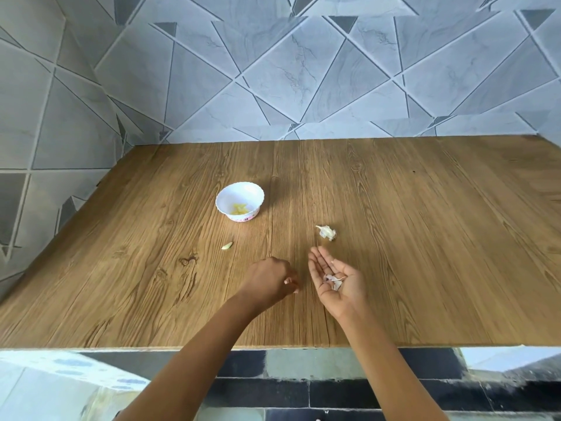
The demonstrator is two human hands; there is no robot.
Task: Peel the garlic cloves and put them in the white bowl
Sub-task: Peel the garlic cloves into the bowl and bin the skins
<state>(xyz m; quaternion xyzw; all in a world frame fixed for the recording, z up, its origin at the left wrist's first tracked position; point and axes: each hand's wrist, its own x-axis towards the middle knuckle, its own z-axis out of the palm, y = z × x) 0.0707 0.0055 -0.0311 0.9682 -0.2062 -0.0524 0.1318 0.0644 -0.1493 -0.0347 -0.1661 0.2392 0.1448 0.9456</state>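
Right hand (337,278) lies palm-up, fingers (318,262) straight & apart, w/ a few papery peel scraps (333,281) resting loose in the palm, nothing gripped. Left hand (270,278) is just beside it, knuckles up, fingers curled under. Can't tell if anything's pinched in there. No clove visible in either hand.

Just past the right fingertips: 1 garlic clump (326,232), skin on. How many cloves are in it, can't say. Ahead & to the left of the left fingers: 1 loose clove (227,245) on the tabletop (425,238), pale, prob. peeled or part-peeled, but too small to be sure. Farther out beyond that clove: 1 white bowl (239,189) w/ a small heap of yellowish peeled cloves (239,209) at the bottom, maybe 3 or 4, blurred together.

My read: well under way, not done. Some cloves are in the bowl. Left to do: peel the clump, get the loose clove into the bowl, and dump the scraps somewhere.
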